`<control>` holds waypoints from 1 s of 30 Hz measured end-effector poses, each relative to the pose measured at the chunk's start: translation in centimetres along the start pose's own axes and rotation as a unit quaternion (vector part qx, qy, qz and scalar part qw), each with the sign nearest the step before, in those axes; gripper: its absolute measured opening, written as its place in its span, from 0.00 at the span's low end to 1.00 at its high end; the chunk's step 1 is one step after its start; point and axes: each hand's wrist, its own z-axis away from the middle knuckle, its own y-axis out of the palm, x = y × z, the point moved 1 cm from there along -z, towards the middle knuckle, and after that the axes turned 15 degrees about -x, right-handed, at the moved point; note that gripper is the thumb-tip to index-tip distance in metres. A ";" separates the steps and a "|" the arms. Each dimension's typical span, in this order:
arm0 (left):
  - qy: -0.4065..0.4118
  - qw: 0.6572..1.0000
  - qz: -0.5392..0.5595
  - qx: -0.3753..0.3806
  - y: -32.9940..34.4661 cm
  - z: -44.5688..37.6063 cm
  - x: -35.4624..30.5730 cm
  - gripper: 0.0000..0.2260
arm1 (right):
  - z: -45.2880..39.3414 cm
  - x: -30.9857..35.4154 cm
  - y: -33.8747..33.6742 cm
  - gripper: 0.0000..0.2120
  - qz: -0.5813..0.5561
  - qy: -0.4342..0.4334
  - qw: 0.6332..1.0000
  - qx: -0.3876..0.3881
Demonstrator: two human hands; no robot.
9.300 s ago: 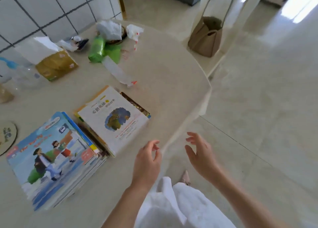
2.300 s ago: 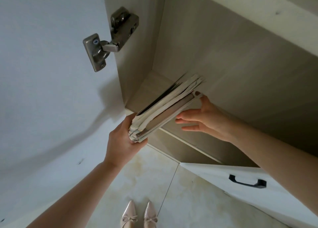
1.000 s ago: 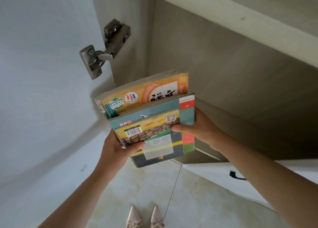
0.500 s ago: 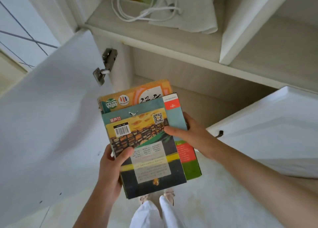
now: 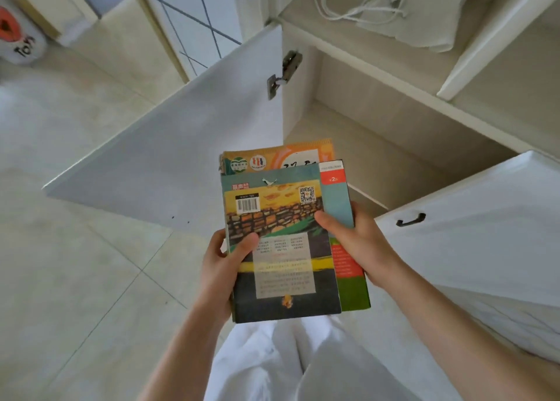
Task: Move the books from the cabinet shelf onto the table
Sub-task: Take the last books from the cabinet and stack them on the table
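A stack of books (image 5: 281, 267) is held flat in front of me, outside the cabinet. The top book shows a back cover with a stone wall picture, a barcode and a QR code. An orange book and a green-and-red one stick out beneath it. My left hand (image 5: 221, 276) grips the stack's left edge with the thumb on top. My right hand (image 5: 354, 243) grips the right edge, thumb pressed on the cover. The low cabinet shelf (image 5: 363, 158) behind the books looks bare. The table is out of view.
The open left cabinet door (image 5: 188, 146) juts out beside the books. A shut white door with a black handle (image 5: 410, 219) is at the right. The upper shelf holds a cloth bag with white cords (image 5: 394, 9). Tiled floor (image 5: 75, 264) spreads left.
Both hands took the stack off the low shelf and carried it out and toward me. My view has swung left, so more floor and the door now show.
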 end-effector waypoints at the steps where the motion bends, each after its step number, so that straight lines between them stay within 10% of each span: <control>1: -0.006 1.000 0.013 -0.005 -0.2 0.7 0.3 0.15 | 0.4 0.1 -0.1 0.32 0.012 -0.009 1.000 0.003; 16: -0.024 0.945 0.254 -0.203 -7.7 13.7 8.5 0.19 | 7.8 2.3 4.3 0.27 0.175 -0.134 0.945 0.240; 30: -0.064 0.755 0.470 -0.453 -20.5 26.0 22.8 0.13 | 27.1 -2.7 18.7 0.29 0.294 -0.277 0.766 0.501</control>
